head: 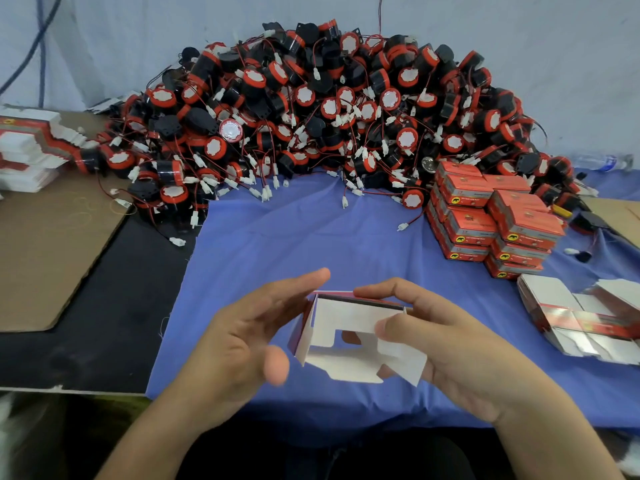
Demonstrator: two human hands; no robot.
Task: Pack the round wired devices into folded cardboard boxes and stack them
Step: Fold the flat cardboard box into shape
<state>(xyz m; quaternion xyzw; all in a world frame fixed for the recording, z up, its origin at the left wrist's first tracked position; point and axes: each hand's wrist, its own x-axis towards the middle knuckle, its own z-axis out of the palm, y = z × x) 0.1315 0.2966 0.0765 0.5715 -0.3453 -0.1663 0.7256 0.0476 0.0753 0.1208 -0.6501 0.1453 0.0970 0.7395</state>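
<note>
Over near edge of bench, right hand pinching half-folded white-and-red cardboard box; left hand hovering flat-fingered beside its left flap (gripping nothing). Best squaring bottom flaps fully before fetching from red-and-black round wired devices heaping along far edge.

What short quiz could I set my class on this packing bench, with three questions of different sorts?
1. True or false: the half-folded cardboard box between the left hand and the right hand already holds a round wired device.
2. Where does the stack of closed red boxes stand? A) at the right end of the heap of round wired devices; B) at its left end; C) behind it.
3. Fill the gap: the flat box blanks nearest the right hand lie on a ____ cloth.
Key: 1 false; 2 A; 3 blue.
</note>
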